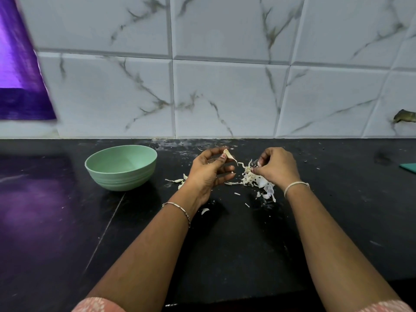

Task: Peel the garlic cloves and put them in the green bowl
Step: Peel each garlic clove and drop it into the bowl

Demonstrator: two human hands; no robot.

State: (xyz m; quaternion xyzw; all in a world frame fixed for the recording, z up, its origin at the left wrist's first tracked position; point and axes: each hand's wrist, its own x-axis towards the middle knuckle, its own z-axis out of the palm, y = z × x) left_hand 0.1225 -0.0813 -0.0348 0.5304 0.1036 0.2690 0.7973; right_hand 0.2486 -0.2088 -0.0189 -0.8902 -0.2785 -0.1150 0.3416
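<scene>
The left hand (pixel 209 174) is raised a little off the table (pixel 225 248), palm turned inward and fingers curled. Its thumb and forefinger pinch a pale garlic clove (pixel 227 153), and a thin strip of skin trails from the clove's lower end. The right hand (pixel 278 167) is just beside it, knuckles up and fingers curled. Its thumb and forefinger pinch the top of a heap of skins (pixel 254 179) that lies on the table under and in front of that hand. I cannot tell whether a clove lies inside the heap. The two hands are near each other but do not touch.

A slim metal bangle (pixel 177 207) circles the left wrist and a pale thread band (pixel 296 185) circles the right. Pink patterned sleeves (pixel 99 305) show at the bottom edge.

More loose flakes (pixel 179 181) lie by the heel of the left hand, and a single curl of skin (pixel 204 211) lies near the left wrist.

The green bowl (pixel 144 174) stands upright on the table to the left of the left hand, apart from it, its inside showing plain green down to the bottom.

The table is black and speckled with pale crumbs along its back edge. Behind it rises a wall of white marbled tiles (pixel 225 97). A purple sheet (pixel 20 75) hangs at the far left, its colour reflected in the table below. A teal corner (pixel 408 167) shows at the right edge.
</scene>
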